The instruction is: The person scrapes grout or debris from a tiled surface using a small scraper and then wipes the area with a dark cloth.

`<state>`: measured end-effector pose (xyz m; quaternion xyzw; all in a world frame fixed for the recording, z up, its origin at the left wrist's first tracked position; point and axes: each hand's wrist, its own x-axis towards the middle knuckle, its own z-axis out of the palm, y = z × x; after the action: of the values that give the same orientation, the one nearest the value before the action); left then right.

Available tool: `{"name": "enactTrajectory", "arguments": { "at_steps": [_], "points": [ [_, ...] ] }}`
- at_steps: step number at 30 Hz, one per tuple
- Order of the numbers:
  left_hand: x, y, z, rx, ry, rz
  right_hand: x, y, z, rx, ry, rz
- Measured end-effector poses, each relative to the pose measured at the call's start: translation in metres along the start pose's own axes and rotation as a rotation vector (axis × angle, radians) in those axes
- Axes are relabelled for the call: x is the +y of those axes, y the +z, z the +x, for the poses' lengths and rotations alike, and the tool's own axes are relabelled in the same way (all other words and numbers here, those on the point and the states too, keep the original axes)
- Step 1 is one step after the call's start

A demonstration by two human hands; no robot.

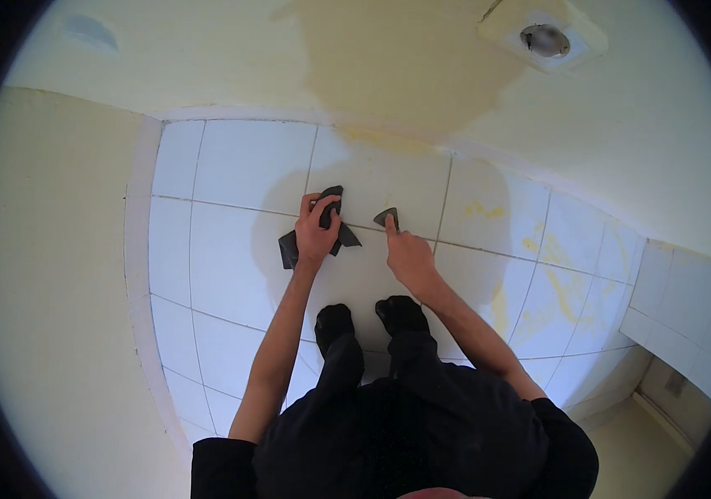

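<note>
My left hand (317,236) is closed round a crumpled black cloth (289,249), parts of which stick out on both sides of the fingers. It is low over the white floor tiles (239,166). To the right, my right hand (409,259) grips a small scraper (386,218) with a dark, wedge-shaped blade. The index finger stretches along the tool toward the blade, which is at the tiles near a grout line. Most of its handle is hidden in the palm. A faint yellow mark (388,200) shows just beyond the blade.
Yellow smears (567,299) cover tiles to the right, with more yellow patches (484,209) nearer. My feet in black socks (335,323) stand close behind the hands. Cream walls (64,249) rise left and ahead; a round metal-rimmed fixture (545,40) sits at the upper right. A tiled step (688,303) lies right.
</note>
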<state>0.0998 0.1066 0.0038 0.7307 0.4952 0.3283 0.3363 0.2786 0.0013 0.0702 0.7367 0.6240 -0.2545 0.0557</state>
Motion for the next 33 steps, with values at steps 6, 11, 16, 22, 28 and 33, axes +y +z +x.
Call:
{"name": "enactTrajectory", "arguments": {
  "at_steps": [6,11,16,22,28,33],
  "points": [
    [0.003,0.000,0.001,-0.007,-0.023,-0.022,0.004,0.002,0.004,-0.018,0.015,0.012],
    [0.003,0.001,0.000,-0.017,-0.061,-0.010,0.006,0.012,0.003,0.051,-0.008,-0.020],
    [0.003,-0.002,-0.002,-0.016,-0.052,0.001,0.001,0.008,0.006,-0.003,0.057,0.089],
    [0.003,-0.001,-0.001,-0.021,-0.049,0.009,0.007,0.010,0.011,0.029,0.043,0.093],
    [0.001,0.000,-0.001,-0.008,-0.030,0.011,0.007,0.007,0.013,0.021,0.022,0.029],
    [0.003,-0.002,-0.001,-0.017,-0.027,-0.009,0.008,0.006,0.008,-0.008,0.028,0.037]
  ]
}}
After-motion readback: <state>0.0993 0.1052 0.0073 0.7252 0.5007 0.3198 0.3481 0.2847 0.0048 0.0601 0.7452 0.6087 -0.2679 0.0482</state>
